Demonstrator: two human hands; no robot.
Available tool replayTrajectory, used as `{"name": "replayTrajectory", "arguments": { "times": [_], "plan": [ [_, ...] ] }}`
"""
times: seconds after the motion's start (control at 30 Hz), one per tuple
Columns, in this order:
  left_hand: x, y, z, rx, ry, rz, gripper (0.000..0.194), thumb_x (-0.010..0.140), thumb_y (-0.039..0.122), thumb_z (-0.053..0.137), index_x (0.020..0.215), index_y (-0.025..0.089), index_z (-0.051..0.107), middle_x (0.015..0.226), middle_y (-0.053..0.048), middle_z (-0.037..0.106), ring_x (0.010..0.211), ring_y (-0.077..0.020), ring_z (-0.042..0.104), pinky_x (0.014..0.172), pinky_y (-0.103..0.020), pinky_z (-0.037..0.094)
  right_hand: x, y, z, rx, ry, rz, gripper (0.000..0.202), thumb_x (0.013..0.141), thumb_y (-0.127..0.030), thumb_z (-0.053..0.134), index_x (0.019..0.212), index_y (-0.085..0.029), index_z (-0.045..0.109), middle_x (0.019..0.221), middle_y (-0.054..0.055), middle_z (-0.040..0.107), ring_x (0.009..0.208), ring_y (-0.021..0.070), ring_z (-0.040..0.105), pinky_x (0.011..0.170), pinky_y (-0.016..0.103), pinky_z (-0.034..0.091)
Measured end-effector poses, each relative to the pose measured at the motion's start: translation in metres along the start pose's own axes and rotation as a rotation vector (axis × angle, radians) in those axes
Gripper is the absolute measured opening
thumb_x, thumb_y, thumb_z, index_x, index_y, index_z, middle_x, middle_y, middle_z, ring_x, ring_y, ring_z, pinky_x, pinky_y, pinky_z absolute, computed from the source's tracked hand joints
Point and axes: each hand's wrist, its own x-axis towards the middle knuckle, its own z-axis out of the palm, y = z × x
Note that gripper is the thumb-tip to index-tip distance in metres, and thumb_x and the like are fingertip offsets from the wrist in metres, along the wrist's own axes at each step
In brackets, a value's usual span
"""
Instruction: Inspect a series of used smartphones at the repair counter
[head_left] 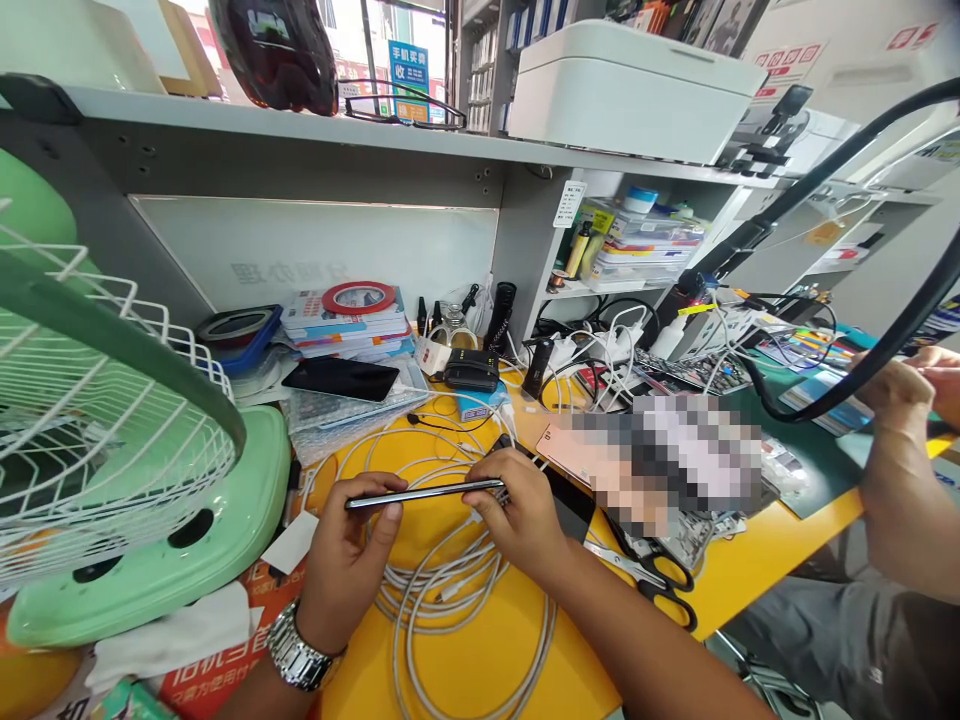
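A thin dark smartphone [431,492] is held edge-on between my two hands, above the yellow desk. My left hand [352,550] grips its left end between thumb and fingers, and a metal watch sits on that wrist. At the other end, my right hand [525,510] pinches the phone the same way. Its screen cannot be made out from this angle. Below the phone lies a loose coil of white cable [450,600]. Behind it, another phone with a black screen [341,379] rests on bubble-wrapped packs.
A green fan [247,500] with a white wire guard stands at left. Black-handled scissors [660,580] lie right of my forearm. Books with a red tape roll [358,297] sit at the back. A black flexible arm [832,400] curves in at right, near another person's hands [900,390].
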Motion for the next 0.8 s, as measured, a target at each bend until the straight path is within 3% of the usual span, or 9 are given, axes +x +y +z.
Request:
{"name": "replayTrajectory", "arguments": {
  "times": [0.27, 0.53, 0.8],
  "plan": [
    [0.0019, 0.0022, -0.0029, -0.031, 0.008, 0.02, 0.009, 0.092, 0.031, 0.056, 0.091, 0.023, 0.054, 0.097, -0.004, 0.068, 0.095, -0.0186, 0.065, 0.083, -0.034, 0.052, 0.0002, 0.0003, -0.0001, 0.002, -0.033, -0.023, 0.016, 0.093, -0.039, 0.058, 0.091, -0.023, 0.06, 0.079, 0.004, 0.07, 0.075, 0.0195, 0.064, 0.068, 0.034, 0.051],
    [-0.001, -0.0009, 0.0, -0.202, 0.087, -0.198, 0.017, 0.09, 0.038, 0.058, 0.085, 0.023, 0.053, 0.104, -0.005, 0.068, 0.102, -0.0212, 0.062, 0.088, -0.037, 0.048, -0.0002, -0.003, 0.0017, 0.008, -0.055, -0.069, 0.017, 0.093, -0.04, 0.058, 0.091, -0.023, 0.06, 0.08, 0.004, 0.07, 0.075, 0.0189, 0.062, 0.068, 0.033, 0.05],
    [-0.0015, 0.0013, -0.0006, -0.255, 0.054, -0.239, 0.015, 0.087, 0.037, 0.06, 0.083, 0.024, 0.055, 0.102, -0.004, 0.069, 0.1, -0.0225, 0.064, 0.088, -0.039, 0.051, -0.0009, -0.0018, 0.0009, -0.011, -0.04, -0.108, 0.013, 0.093, -0.035, 0.059, 0.095, -0.023, 0.06, 0.082, 0.004, 0.071, 0.076, 0.0187, 0.063, 0.069, 0.033, 0.05]
  ]
}}
